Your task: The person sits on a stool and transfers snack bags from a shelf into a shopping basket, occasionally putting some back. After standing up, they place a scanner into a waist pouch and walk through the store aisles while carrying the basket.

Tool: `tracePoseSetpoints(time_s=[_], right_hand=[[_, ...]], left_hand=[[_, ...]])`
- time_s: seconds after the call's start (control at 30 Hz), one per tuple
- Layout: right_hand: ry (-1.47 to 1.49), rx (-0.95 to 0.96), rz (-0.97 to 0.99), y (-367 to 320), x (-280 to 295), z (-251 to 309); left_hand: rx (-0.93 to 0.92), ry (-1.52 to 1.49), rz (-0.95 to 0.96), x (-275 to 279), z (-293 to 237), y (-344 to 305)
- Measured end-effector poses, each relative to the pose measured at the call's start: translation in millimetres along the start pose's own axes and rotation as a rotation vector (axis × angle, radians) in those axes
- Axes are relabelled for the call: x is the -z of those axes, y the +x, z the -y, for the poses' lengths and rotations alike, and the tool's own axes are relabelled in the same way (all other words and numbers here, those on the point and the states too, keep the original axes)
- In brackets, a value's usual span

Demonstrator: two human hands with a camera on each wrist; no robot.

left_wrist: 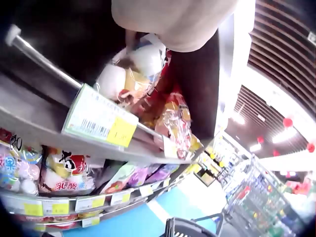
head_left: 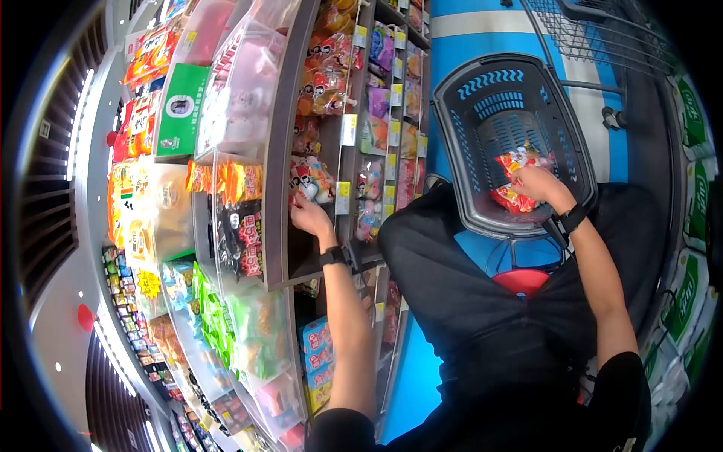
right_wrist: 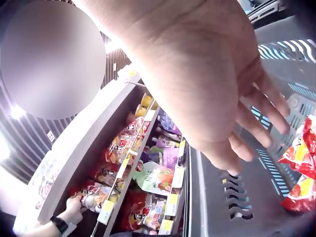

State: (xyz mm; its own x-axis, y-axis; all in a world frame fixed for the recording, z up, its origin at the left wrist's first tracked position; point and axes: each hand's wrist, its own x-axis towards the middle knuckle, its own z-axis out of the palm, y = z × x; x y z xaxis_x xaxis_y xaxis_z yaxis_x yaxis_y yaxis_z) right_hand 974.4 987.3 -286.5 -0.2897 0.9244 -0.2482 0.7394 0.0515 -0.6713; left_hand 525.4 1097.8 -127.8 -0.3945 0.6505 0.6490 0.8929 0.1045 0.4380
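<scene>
At the shelf, my left hand (head_left: 310,218) pinches the near edge of a clear and red bag of jelly cups (head_left: 313,179). In the left wrist view that hand (left_wrist: 173,22) covers the top of the bag (left_wrist: 140,69), and most of its fingers are hidden. My right hand (head_left: 533,185) is inside the dark grey shopping basket (head_left: 446,143). Its fingers (right_wrist: 266,106) hang loosely extended and hold nothing in the right wrist view. Red snack bags (right_wrist: 302,163) lie in the basket just beyond the fingertips.
Price tags (left_wrist: 101,121) line the shelf rail in front of the bags. Lower shelves carry more jelly bags (left_wrist: 66,173). Clear bins of snacks (head_left: 245,98) stand above the shelf. A wire cart (head_left: 595,38) is beyond the basket, and green-and-white packs (head_left: 689,290) line the right side.
</scene>
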Motion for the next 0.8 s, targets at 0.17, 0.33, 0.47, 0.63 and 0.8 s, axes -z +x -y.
tracePoseSetpoints(time_s=[0.17, 0.33, 0.47, 0.63, 0.8], right_hand=[[0.039, 0.011, -0.005, -2, 10, 9], [0.420, 0.196, -0.221, -15, 38, 65], [0.814, 0.422, -0.420, -19, 52, 109], [1.131, 0.119, -0.129, -21, 68, 69], [0.858, -0.002, -0.421, -19, 65, 41]], left_hand=[[-0.733, -0.032, -0.044, 22, -64, -36], [-0.782, -0.218, -0.027, 43, -121, -54], [-0.745, -0.534, 0.285, 51, -166, -88], [-0.111, -0.477, 1.077, 24, -193, -134], [-0.557, -0.374, 0.904, -45, -174, -124]])
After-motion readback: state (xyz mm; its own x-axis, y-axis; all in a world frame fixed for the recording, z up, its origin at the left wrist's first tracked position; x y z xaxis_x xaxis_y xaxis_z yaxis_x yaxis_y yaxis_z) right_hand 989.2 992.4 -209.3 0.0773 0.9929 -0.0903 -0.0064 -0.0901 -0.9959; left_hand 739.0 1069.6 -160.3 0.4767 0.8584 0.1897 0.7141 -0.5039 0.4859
